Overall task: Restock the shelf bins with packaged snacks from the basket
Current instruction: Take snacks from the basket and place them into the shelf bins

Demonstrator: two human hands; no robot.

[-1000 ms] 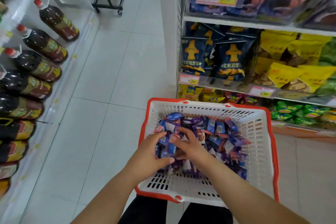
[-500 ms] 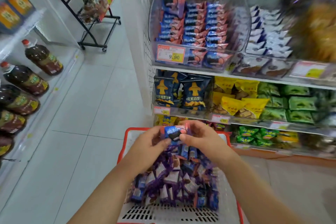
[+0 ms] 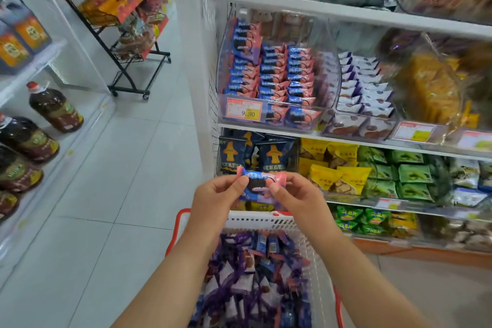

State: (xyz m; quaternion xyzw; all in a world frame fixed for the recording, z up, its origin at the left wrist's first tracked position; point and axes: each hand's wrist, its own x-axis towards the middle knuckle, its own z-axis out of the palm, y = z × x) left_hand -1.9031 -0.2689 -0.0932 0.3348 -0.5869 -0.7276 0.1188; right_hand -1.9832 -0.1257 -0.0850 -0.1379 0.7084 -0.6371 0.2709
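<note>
The shelf (image 3: 346, 12) now fills the upper right of the view, where a second ago only its lower tiers showed above the basket. The clear bin (image 3: 274, 74), holding rows of blue-and-pink packets behind a price tag (image 3: 243, 110), stands above and slightly right of the basket (image 3: 262, 221).

The basket sits low in the view, directly below both hands, and is heaped with purple and blue wrapped snacks. One second ago both hands were down inside this heap; they have since risen clear of the rim with one packet. This indicates that the pick is done and the transfer to the bin comes next.

The packet (image 3: 259, 184) is held above the far rim of the basket, below the bin. The left hand (image 3: 217, 201) pinches its left end between thumb and fingers. The right hand (image 3: 298, 197) pinches its right end the same way. The packet matches the stock in the bin.
</note>
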